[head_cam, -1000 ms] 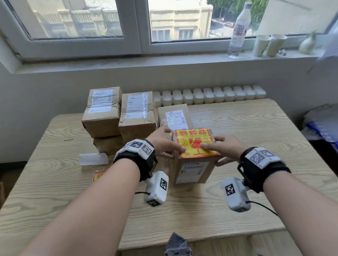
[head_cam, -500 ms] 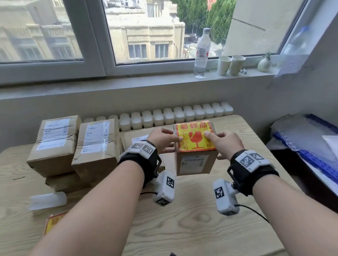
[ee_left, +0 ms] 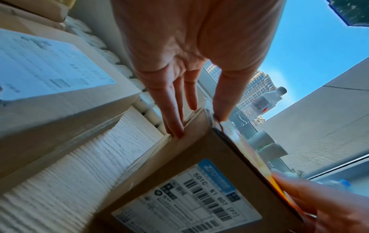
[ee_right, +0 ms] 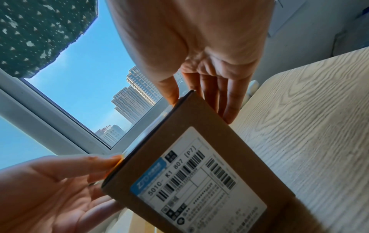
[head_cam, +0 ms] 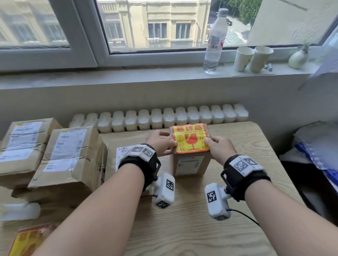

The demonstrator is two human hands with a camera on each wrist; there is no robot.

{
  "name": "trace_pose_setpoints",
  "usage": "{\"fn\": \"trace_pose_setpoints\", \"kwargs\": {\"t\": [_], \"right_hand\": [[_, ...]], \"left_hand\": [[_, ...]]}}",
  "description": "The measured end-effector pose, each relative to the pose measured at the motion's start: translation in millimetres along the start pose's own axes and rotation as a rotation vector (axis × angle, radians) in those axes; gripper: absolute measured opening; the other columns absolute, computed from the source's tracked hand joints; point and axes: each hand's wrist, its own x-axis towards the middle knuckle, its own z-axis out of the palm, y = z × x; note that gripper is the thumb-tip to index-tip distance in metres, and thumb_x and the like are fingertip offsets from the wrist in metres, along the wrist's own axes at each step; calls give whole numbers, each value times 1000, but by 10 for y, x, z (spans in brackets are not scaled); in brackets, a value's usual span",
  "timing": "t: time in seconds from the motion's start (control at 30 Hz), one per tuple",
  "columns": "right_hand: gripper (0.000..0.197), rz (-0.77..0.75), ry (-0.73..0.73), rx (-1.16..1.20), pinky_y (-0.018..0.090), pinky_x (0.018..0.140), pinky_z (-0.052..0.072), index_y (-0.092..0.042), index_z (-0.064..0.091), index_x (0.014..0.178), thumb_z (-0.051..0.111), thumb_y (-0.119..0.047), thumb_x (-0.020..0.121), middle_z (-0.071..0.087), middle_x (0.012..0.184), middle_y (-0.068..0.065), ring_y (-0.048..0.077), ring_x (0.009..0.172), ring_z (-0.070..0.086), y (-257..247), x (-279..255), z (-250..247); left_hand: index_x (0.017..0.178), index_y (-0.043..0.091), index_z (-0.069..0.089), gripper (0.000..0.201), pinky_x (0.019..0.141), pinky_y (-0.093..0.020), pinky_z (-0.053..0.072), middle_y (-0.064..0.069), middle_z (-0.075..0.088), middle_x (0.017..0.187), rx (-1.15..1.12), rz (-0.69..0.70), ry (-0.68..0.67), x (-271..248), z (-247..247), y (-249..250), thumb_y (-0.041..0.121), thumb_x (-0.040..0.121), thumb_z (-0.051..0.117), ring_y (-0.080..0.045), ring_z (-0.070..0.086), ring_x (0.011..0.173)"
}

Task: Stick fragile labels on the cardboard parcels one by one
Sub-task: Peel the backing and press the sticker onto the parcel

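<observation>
A small cardboard parcel [head_cam: 191, 165] sits between my hands near the table's far right, with a yellow and red fragile label [head_cam: 191, 139] flat on its top. My left hand [head_cam: 160, 140] grips its left upper edge, thumb on the label and fingers down the side. My right hand [head_cam: 219, 145] grips the right upper edge the same way. In the left wrist view the left hand [ee_left: 199, 63] meets the parcel [ee_left: 179, 181] at a corner. The right wrist view shows the right hand [ee_right: 199, 47] on the parcel [ee_right: 199, 157]. Whether it touches the table I cannot tell.
Brown parcels [head_cam: 69, 155] with white shipping slips are stacked at the table's left. A sheet of fragile labels [head_cam: 28, 240] and a white backing strip [head_cam: 19, 211] lie front left. A white radiator [head_cam: 164, 117] runs behind. Blue and white packaging [head_cam: 330, 153] lies to the right.
Both hands have carried the labelled parcel from the middle of the table away from me and to the right. My head has turned the same way.
</observation>
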Motion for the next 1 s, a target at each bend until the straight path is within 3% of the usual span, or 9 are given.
{"fn": "trace_pose_setpoints", "kwargs": {"t": [0.2, 0.3, 0.37, 0.43, 0.57, 0.7, 0.8, 0.9, 1.0], "right_hand": [[36, 3, 6, 20, 46, 91, 53, -15, 68, 117, 57, -38, 91, 71, 109, 4, 25, 100, 65, 55, 93, 120], [37, 24, 29, -8, 39, 88, 52, -14, 67, 117, 58, -37, 89, 68, 105, 0, 23, 98, 63, 19, 57, 126], [45, 0, 107, -53, 35, 92, 48, -13, 60, 126, 59, -39, 89, 64, 119, 3, 22, 109, 59, -45, -44, 123], [43, -124, 261, -72, 34, 96, 46, -13, 57, 128, 59, -35, 90, 60, 126, 4, 22, 115, 57, -183, -187, 125], [18, -505, 411, -26, 31, 82, 54, -13, 66, 106, 55, -15, 91, 61, 95, -4, 15, 85, 62, -595, -518, 252], [16, -534, 38, -18, 33, 77, 58, -15, 69, 99, 55, -15, 91, 70, 85, 0, 15, 79, 67, -816, -744, 701], [32, -405, -279, -321, 33, 93, 50, -13, 60, 124, 53, -20, 94, 67, 118, 6, 18, 103, 63, -805, -833, 1120], [42, -305, -439, -439, 35, 99, 42, -9, 45, 138, 48, -18, 97, 53, 138, 12, 28, 123, 52, -763, -866, 1303], [40, -241, -500, -363, 30, 91, 42, -10, 48, 136, 48, -11, 96, 55, 136, 11, 27, 121, 53, -672, -805, 1395]], "left_hand": [[123, 7, 48, 41, 82, -33, 57, -18, 63, 119, -23, -18, 24, 107, -85, -99, -4, 86, 64, -25, 66, 104], [125, 7, 49, 44, 88, -35, 55, -15, 62, 121, 18, -2, 19, 99, -139, -122, 2, 85, 68, -24, 64, 108], [125, 11, 52, 45, 93, -36, 53, -10, 60, 120, 110, 40, 39, 97, -212, -117, 14, 84, 71, -22, 60, 112], [122, 14, 56, 42, 96, -37, 51, -5, 60, 118, 195, 83, 86, 108, -338, -105, 22, 84, 71, -19, 58, 111], [116, 17, 61, 33, 93, -32, 48, -4, 63, 117, 294, 111, 276, 102, -730, -143, 19, 84, 67, -20, 58, 106], [126, 16, 55, 42, 88, -31, 46, -7, 59, 126, 345, 30, 346, 70, -1060, -291, 17, 84, 65, -22, 56, 110], [137, 16, 43, 62, 97, -35, 45, -7, 52, 133, 440, -52, 285, 49, -1144, -476, 22, 82, 68, -25, 52, 120], [136, 16, 40, 81, 101, -39, 43, -10, 49, 136, 468, -108, 271, 117, -1148, -673, 32, 61, 67, -29, 48, 124], [139, 18, 30, 89, 105, -48, 40, -17, 40, 142, 472, -126, 311, 261, -1156, -835, 30, 56, 60, -36, 43, 128]]}}
